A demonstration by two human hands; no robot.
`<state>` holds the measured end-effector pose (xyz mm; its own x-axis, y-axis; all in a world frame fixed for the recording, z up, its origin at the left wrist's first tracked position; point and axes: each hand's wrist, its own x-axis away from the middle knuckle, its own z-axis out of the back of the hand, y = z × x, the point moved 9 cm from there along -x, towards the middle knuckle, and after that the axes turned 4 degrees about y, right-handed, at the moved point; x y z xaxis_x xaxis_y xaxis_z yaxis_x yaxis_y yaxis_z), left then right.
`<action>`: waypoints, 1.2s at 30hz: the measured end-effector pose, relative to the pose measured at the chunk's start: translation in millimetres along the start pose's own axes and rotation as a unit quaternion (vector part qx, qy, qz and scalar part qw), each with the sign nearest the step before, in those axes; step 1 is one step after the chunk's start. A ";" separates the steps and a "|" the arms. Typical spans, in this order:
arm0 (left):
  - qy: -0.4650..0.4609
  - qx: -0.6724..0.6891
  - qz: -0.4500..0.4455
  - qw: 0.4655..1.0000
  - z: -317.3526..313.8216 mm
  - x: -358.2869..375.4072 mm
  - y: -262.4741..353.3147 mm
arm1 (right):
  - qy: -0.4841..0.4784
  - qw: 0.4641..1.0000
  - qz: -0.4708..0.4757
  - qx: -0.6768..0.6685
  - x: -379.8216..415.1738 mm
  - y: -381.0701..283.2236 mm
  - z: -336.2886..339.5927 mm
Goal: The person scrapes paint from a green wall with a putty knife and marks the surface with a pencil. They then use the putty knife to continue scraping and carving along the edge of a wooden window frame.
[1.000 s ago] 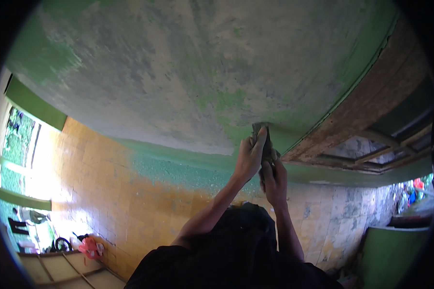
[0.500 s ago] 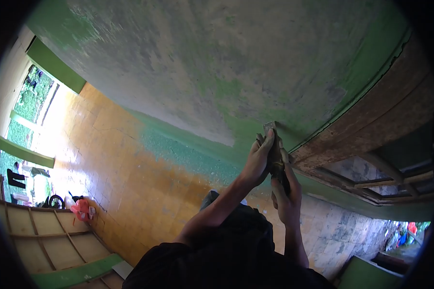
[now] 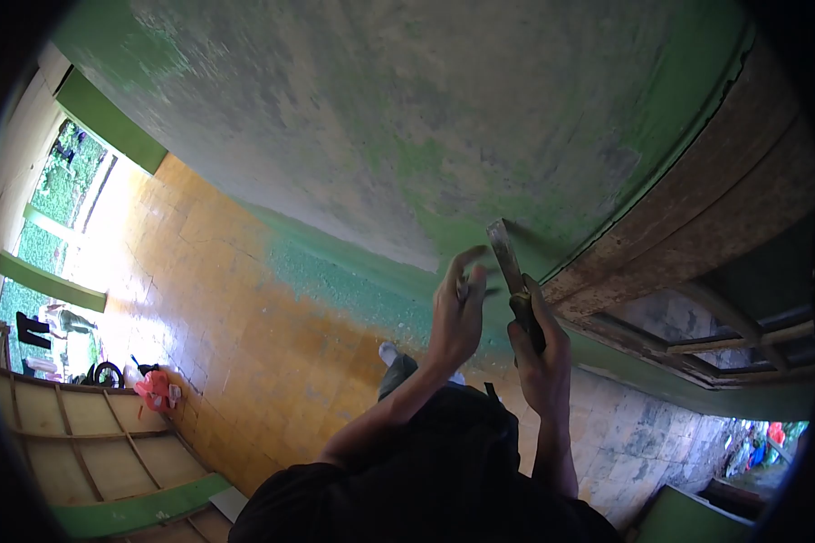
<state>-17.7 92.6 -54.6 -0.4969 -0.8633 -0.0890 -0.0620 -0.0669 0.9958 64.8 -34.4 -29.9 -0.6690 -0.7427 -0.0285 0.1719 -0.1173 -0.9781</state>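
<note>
My right hand (image 3: pixel 541 348) is wrapped round the dark handle of a scraper (image 3: pixel 505 253). Its narrow flat metal blade points up toward the wall, where peeled green paint meets a grey patch. To the left of the blade, apart from it, is my left hand (image 3: pixel 457 312), with index finger and thumb curved and a gap between them. Something small and greyish shows among its curled fingers, partly hidden; I cannot tell what it is. The wall (image 3: pixel 371 127) is scraped to grey over a wide area, with green left along its edges.
A worn brown wooden frame (image 3: pixel 643 235) with panes borders the wall at right. Yellow floor tiles (image 3: pixel 235 299) run below, with teal dust or chips (image 3: pixel 335 276) along the wall's foot. A red plastic bag (image 3: pixel 157 391) lies at left, near a panelled wooden board (image 3: pixel 86 416).
My left hand has come off the scraper and moved left, its fingers loosening. The blade, earlier partly covered by that hand, now shows in full. A foot shows more below.
</note>
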 end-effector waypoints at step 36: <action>-0.106 -0.144 -0.166 0.970 -22.3 1.3 49.0 | -0.027 0.998 0.052 0.018 -6.6 -21.9 -17.5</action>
<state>-2.1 77.0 -5.5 -0.6595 -0.6495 -0.3783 -0.0212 -0.4871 0.8731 52.8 -15.4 -11.9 -0.6061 -0.7866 -0.1183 0.2659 -0.0602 -0.9621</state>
